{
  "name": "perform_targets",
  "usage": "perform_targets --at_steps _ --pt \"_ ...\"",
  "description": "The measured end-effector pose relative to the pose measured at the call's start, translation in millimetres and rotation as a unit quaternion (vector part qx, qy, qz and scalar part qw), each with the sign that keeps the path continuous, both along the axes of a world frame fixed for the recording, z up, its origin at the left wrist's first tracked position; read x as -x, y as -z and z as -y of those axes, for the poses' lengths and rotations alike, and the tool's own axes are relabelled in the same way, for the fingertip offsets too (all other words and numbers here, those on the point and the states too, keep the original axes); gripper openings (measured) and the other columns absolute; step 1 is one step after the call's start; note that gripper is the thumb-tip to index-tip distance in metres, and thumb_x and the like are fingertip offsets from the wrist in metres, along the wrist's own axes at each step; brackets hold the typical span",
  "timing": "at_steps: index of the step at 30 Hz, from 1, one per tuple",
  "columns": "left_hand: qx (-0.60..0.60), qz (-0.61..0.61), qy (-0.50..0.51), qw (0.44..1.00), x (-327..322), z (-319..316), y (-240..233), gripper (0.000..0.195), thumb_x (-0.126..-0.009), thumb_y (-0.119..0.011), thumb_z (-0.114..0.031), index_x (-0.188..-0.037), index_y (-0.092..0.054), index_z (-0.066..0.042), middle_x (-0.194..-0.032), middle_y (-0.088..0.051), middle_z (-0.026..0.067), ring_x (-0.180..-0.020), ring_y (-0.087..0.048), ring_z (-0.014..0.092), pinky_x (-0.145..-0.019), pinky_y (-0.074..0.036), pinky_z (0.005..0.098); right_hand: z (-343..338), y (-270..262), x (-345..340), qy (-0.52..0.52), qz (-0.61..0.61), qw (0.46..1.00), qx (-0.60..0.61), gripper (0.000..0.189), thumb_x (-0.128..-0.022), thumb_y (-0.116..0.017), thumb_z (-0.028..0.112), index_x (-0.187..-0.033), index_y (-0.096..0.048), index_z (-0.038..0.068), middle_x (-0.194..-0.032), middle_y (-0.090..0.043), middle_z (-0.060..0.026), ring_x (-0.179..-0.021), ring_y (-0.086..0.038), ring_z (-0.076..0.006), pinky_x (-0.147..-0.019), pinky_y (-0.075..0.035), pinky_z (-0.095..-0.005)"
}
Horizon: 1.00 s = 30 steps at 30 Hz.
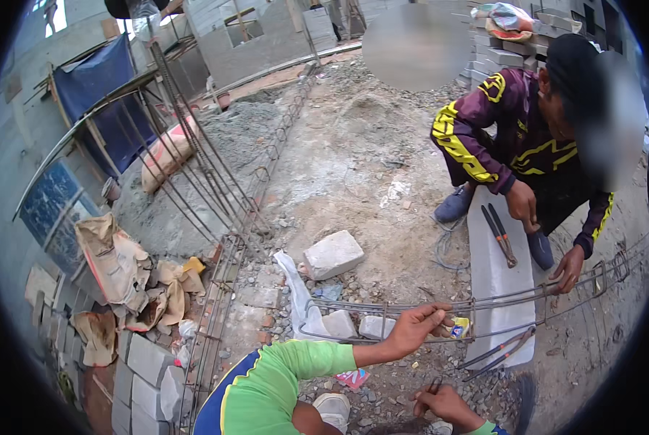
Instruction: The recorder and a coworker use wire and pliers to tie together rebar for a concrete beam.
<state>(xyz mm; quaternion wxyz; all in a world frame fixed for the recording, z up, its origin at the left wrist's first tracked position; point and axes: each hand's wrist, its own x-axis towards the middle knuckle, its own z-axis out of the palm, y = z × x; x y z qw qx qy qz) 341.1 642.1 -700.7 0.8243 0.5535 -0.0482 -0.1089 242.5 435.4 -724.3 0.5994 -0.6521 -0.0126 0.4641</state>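
My left hand (418,330) reaches over the lower bar of a narrow rebar cage (496,304), thumb and fingers drawn together beside the upper bars. Whether it grips anything there is unclear. Lower down, my right hand (448,405) is curled around a thin dark piece, possibly tie wire. The cage crosses a long pale slab (482,288). Long-handled pincers (499,236) with orange-marked grips lie on the slab, and a second pair (506,348) lies across its near end. A bundle of dark wire (525,399) is right of my right hand.
A crouching co-worker (520,136) has one hand (569,269) on the cage. A white block (334,254) lies on rubble. Upright rebars (193,147) rise at left, near torn paper sacks (117,261) and stacked grey blocks (147,375). Another rebar cage (210,331) runs along the ground.
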Motion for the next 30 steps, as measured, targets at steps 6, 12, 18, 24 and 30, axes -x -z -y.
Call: perform_targets --at_steps 6,12,18,24,30 --pt "-0.049 -0.031 -0.116 0.992 1.8 -43.0 15.6 0.042 -0.107 -0.052 -0.025 -0.139 -0.053 0.002 -0.116 -0.070 0.0135 -0.096 -0.070 0.017 -0.087 -0.057 0.0290 -12.3 -11.4 -30.4 0.225 0.124 0.964 -0.063 0.038 -0.094 -0.064 0.015 -0.126 -0.059 -0.004 -0.105 -0.064 -0.0110 -0.087 -0.065 -0.0201 -0.075 -0.056 -0.0327" --pt "-0.066 -0.054 -0.201 0.976 22.2 -77.9 2.3 0.041 -0.107 -0.052 -0.025 -0.138 -0.054 0.002 -0.109 -0.070 0.0103 -0.091 -0.071 0.016 -0.083 -0.057 0.0293 -22.2 -11.8 -47.1 0.143 0.322 0.933 -0.074 0.032 -0.096 -0.062 0.019 -0.118 -0.065 -0.004 -0.097 -0.064 -0.0124 -0.077 -0.060 -0.0167 -0.063 -0.050 -0.0339" --pt "-0.141 0.046 -0.142 0.979 34.0 -69.2 -8.6 0.036 -0.106 -0.054 -0.020 -0.134 -0.058 0.003 -0.093 -0.069 0.0043 -0.084 -0.066 0.011 -0.080 -0.054 0.0275 -28.3 8.9 -30.6 -0.193 0.227 0.951 0.077 0.028 -0.088 -0.070 0.027 -0.091 -0.074 0.000 -0.068 -0.066 -0.0088 -0.065 -0.061 -0.0171 -0.061 -0.048 -0.0357" --pt "-0.198 0.061 -0.070 0.976 37.1 -41.1 -13.5 0.032 -0.104 -0.056 -0.012 -0.130 -0.061 0.004 -0.091 -0.071 0.0039 -0.083 -0.065 0.009 -0.076 -0.053 0.0274 -23.6 -5.4 -13.6 -0.238 0.071 0.953 0.172 0.026 -0.088 -0.072 0.017 -0.105 -0.074 -0.002 -0.072 -0.072 -0.0091 -0.068 -0.069 -0.0156 -0.066 -0.054 -0.0311" --pt "-0.140 -0.016 -0.222 0.965 1.9 -77.5 -30.5 0.034 -0.104 -0.058 -0.019 -0.126 -0.060 0.007 -0.100 -0.073 0.0149 -0.077 -0.073 0.021 -0.073 -0.059 0.0301 -21.4 3.8 -45.2 0.121 0.116 0.984 -0.065 0.021 -0.089 -0.072 0.006 -0.108 -0.067 -0.001 -0.100 -0.071 -0.0072 -0.092 -0.067 -0.0147 -0.085 -0.056 -0.0318"
